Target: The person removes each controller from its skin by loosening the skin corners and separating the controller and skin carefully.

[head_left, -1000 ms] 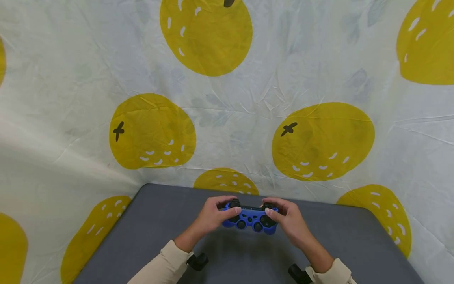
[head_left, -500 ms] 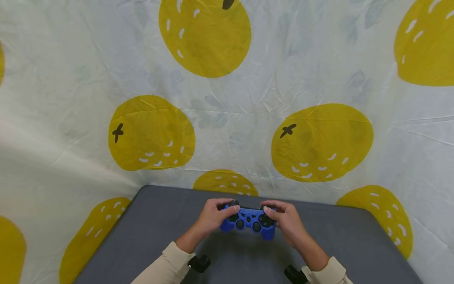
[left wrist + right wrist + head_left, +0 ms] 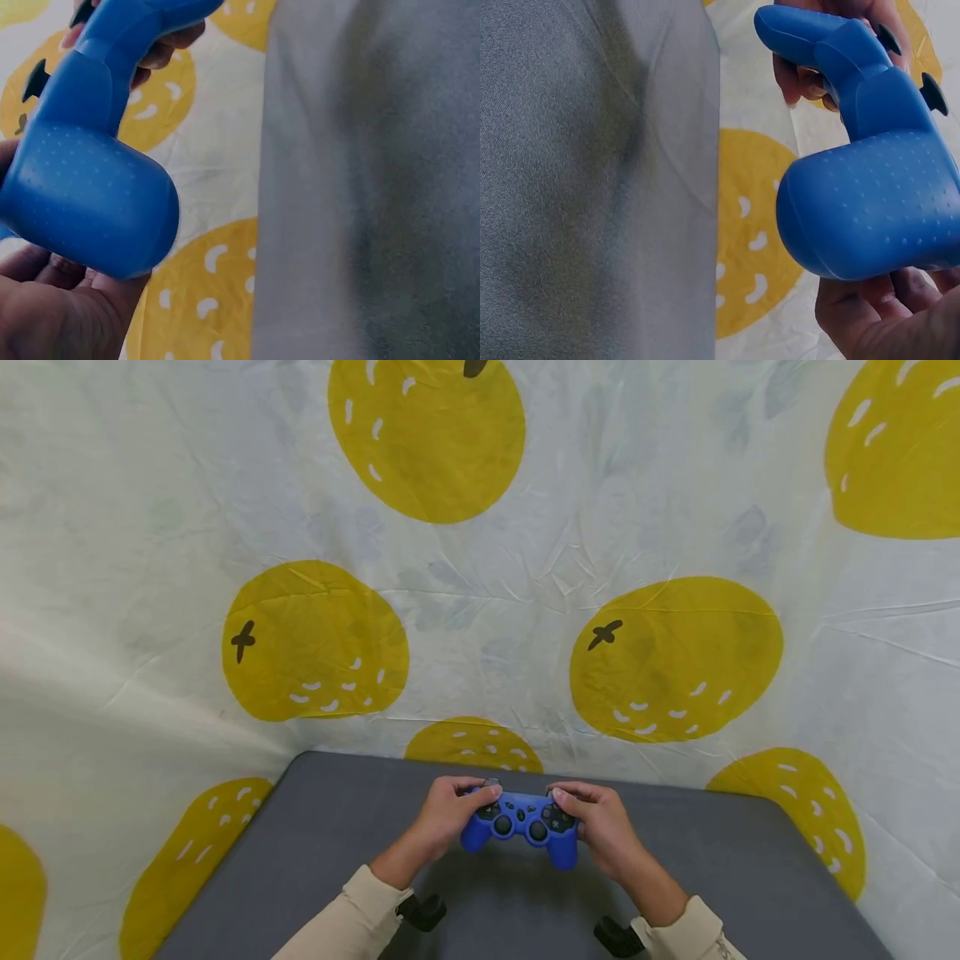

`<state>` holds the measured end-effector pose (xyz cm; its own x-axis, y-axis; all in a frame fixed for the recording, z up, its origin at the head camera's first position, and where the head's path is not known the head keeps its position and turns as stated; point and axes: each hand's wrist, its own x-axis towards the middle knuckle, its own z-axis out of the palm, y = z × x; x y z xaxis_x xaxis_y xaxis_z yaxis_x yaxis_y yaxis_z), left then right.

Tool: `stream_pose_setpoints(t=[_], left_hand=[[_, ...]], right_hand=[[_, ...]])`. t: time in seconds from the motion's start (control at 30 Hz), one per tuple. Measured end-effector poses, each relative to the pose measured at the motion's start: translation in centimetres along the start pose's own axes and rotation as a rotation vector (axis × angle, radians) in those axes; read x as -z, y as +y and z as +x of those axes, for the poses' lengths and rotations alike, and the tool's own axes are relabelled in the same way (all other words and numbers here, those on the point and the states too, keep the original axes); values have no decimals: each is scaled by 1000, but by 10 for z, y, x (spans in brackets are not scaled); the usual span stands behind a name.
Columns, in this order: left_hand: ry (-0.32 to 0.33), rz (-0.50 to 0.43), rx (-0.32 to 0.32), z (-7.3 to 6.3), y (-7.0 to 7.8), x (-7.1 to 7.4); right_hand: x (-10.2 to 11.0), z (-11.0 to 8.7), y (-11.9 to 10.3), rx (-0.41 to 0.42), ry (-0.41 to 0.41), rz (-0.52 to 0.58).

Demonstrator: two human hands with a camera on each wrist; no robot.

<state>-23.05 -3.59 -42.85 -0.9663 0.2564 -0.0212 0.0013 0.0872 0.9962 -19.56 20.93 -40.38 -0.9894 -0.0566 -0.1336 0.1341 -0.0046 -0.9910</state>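
Observation:
A blue game controller (image 3: 521,818) with black thumbsticks and buttons is held up over the grey table, its face toward the head camera. My left hand (image 3: 442,814) grips its left end, thumb on top near the direction pad and fingers behind. At the other end my right hand (image 3: 603,822) grips it the same way, thumb near the round buttons. The left wrist view shows one dotted handle of the controller (image 3: 90,195) from close by, the left fingers (image 3: 60,270) behind it. In the right wrist view the other handle (image 3: 877,202) fills the right side, above the right hand (image 3: 900,315).
The grey table (image 3: 337,860) reaches back to a white cloth (image 3: 495,668) printed with yellow fruit, which hangs behind and at both sides. Black wrist cameras, such as the left one (image 3: 423,912), sit under both cuffs.
The controller has tilted so that its handles point more downward and its face shows more fully. Both hands have shifted slightly left in view, still gripping it.

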Motion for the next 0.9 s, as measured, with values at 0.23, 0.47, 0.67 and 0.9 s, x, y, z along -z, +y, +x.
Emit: stream_pose_setpoints(t=[0.23, 0.47, 0.67, 0.9], left_hand=[[25, -20, 41, 2, 8, -2], [41, -45, 84, 3, 13, -4], [70, -59, 125, 2, 14, -5], [89, -87, 146, 2, 18, -7]], right_hand=[[-3, 1, 0, 19, 103, 13], [-4, -2, -2, 34, 145, -32], [2, -8, 0, 88, -9, -142], [6, -10, 0, 181, -52, -288]])
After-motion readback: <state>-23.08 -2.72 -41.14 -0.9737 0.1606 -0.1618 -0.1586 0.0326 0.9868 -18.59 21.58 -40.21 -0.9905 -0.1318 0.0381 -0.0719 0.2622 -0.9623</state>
